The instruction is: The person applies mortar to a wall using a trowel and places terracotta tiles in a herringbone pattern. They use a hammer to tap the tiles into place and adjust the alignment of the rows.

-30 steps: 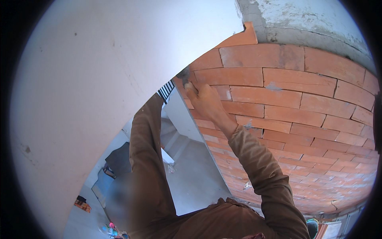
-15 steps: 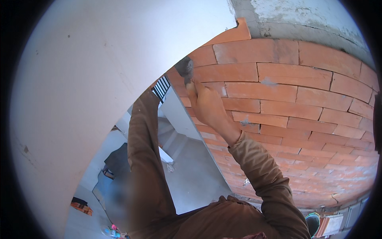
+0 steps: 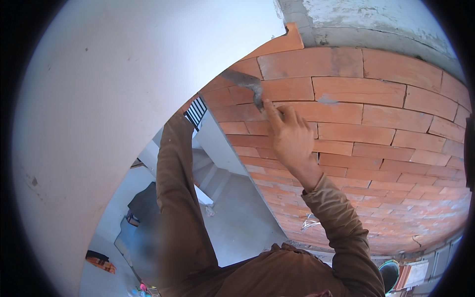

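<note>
My right hand [image 3: 293, 136] is closed round the handle of a trowel [image 3: 251, 85], with the index finger stretched along toward the blade. The grey, mortar-smeared blade points up and left, over the upper bricks, and its tip reaches the edge of a white curved surface [image 3: 133, 79]. Behind the hand spreads a wall of orange bricks [image 3: 358, 94]. My left arm [image 3: 175, 163] in a brown sleeve rises behind the white surface, which hides the left hand.
Grey concrete [image 3: 366, 37] runs above the brick wall. Below are stairs [image 3: 210, 173], a grey floor [image 3: 237, 218] and a black-barred window or grille [image 3: 196, 113]. Loose pale wires [image 3: 310, 222] hang low on the wall. A round dark bucket [image 3: 390, 274] stands at the lower right.
My right hand has moved right and slightly down with the trowel, away from the white surface's edge. More of the blade now shows. The left arm stays raised in nearly the same place.
</note>
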A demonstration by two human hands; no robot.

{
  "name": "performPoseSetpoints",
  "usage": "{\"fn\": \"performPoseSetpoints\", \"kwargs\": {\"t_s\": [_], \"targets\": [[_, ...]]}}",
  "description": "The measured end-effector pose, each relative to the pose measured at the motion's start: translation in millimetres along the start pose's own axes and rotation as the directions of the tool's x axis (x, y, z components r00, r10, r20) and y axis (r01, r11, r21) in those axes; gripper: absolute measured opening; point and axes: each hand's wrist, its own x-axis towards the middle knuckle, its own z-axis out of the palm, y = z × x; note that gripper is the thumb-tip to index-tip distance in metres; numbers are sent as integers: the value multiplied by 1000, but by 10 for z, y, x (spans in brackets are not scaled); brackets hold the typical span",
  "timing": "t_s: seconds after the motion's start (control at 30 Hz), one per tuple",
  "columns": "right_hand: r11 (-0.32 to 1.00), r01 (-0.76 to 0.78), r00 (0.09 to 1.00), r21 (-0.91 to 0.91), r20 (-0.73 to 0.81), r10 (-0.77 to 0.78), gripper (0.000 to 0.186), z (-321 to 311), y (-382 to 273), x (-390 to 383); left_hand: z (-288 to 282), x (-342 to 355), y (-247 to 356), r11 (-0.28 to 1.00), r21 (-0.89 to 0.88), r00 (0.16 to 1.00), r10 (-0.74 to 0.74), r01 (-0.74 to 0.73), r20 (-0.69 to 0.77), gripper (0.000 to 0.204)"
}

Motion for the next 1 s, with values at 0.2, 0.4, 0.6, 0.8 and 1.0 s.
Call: {"fn": "performPoseSetpoints", "kwargs": {"t_s": [0.2,0.4,0.6,0.8,1.0], "targets": [[990,80,988,-120,-125,-95,47,-224,222,95,-150,194,-56,992,-113,998,-57,53,-33,61],[987,92,996,-135,-2,-93,36,-602,295,361,-260,241,-147,993,-116,999,-13,18,46,59],[977,166,986,-137,28,-164,36,-718,291,550,-376,324,-290,977,-211,994,46,-25,97,55],[998,38,989,-44,145,-31,34,-679,211,611,-403,318,-268,976,-217,996,14,5,87,56],[992,-119,978,51,176,109,33,-573,213,513,-280,286,-249,991,-128,996,42,-31,82,59]]}}
